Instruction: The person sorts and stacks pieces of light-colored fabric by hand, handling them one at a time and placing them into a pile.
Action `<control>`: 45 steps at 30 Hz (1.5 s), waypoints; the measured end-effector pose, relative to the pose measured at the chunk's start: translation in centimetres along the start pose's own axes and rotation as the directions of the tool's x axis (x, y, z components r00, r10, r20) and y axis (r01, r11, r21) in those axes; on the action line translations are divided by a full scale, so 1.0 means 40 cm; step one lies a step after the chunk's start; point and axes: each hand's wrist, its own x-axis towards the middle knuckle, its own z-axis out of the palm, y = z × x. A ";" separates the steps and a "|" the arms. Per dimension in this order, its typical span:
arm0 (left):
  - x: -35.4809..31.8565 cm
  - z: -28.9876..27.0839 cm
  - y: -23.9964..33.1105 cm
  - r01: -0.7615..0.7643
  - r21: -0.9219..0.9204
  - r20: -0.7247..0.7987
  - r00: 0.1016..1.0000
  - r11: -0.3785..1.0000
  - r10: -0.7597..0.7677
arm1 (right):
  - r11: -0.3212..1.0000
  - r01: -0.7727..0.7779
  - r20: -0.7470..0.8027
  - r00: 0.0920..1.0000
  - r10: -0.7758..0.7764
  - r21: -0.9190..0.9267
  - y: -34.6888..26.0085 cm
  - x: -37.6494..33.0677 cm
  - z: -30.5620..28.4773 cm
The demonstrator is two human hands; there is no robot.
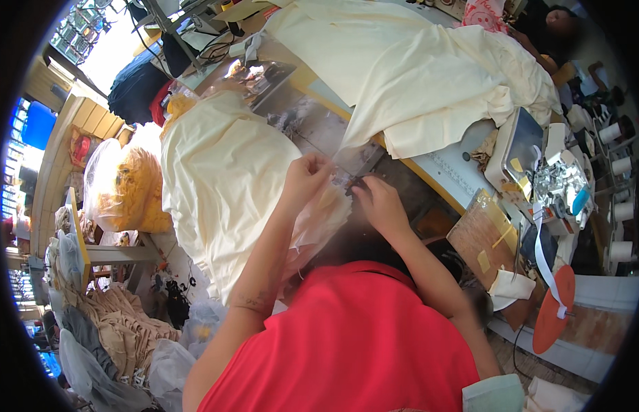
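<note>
Left hand (307,177) pinched together — anything in it too small to tell — beside cream cloth (227,182) draped at left, right hand (381,202) clamped on a small dark item (355,184), pale fabric (429,79) across the far tabletop (436,167)

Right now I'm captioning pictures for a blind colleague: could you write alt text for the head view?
A person in a red shirt holds a small dark object in the right hand, the left hand pinched close by, beside draped cream fabric. More cream cloth covers part of the worktable ahead; machinery stands at right.
</note>
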 end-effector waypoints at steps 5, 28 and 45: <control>-0.051 0.001 0.022 0.061 -0.216 -0.002 0.998 0.974 -0.063 | 0.982 0.151 -0.087 0.983 -0.161 -0.116 -0.023 0.061 0.053; 0.046 -0.018 0.152 0.005 -0.479 -0.072 0.996 0.878 -0.044 | 0.989 -0.145 -0.282 0.950 0.136 -0.012 -0.086 -0.148 -0.235; -0.727 -0.663 0.232 -0.134 0.834 -0.535 0.045 0.536 0.844 | 0.973 0.229 0.177 0.957 -0.229 0.021 -0.173 0.238 -0.192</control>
